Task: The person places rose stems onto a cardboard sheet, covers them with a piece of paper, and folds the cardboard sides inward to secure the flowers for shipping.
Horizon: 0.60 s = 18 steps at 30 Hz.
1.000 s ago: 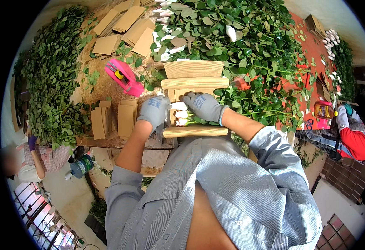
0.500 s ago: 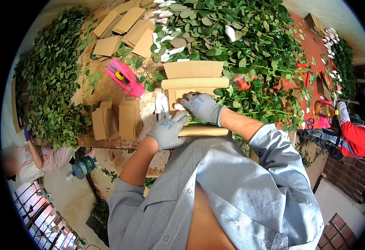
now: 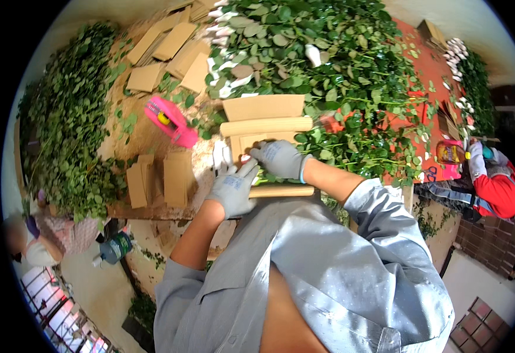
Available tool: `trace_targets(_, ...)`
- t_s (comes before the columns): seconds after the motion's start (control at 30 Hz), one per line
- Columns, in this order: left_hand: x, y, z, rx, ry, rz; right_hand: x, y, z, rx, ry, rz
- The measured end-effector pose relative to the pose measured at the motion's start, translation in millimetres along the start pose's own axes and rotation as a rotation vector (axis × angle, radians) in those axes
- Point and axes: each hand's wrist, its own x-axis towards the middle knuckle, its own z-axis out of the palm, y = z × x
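Both my hands wear grey gloves and meet over a cardboard wrap with rolled corrugated edges (image 3: pixel 266 126). My left hand (image 3: pixel 233 191) reaches in from the lower left, fingers stretched out beside a pale pink rose bud (image 3: pixel 245 159). My right hand (image 3: pixel 281 163) lies fairly flat on the cardboard, its fingertips pointing left toward the same bud. Some green leaves show under the hands, but stems there are mostly hidden. A second cardboard roll (image 3: pixel 282 191) lies close to my body. White-wrapped buds (image 3: pixel 222 154) rest just left of the wrap.
A pink stapler-like tool (image 3: pixel 172 122) lies left. Cardboard stacks (image 3: pixel 178 179) stand near the front edge, with more cardboard pieces (image 3: pixel 175 41) behind. Leafy rose stems (image 3: pixel 340 65) cover the back and right. A person in red (image 3: pixel 501 191) works at far right, another person (image 3: pixel 54 235) at far left.
The whole view has shifted slightly left and down. My hands stay nearly in place on the wrap, fingertips still by the bud. The person in red has a teal item near the hand now.
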Motion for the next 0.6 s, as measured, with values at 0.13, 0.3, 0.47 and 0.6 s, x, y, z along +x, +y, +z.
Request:
trace_targets(0.13,1,-2,6,-0.051,-0.029,-0.050,-25,-9,-28,0.069,0.108,0.043)
trace_targets(0.3,3,3,-5,-0.104,-0.102,-0.083,-86,18,-52,-0.163,0.198,0.404)
trace_targets(0.47,3,2,-2,-0.060,-0.100,-0.067,-134,52,-30,0.027,0.031,0.555)
trace_targets(0.6,3,0,-2,0.033,-0.079,-0.019,-120,88,-80,0.235,0.019,0.593)
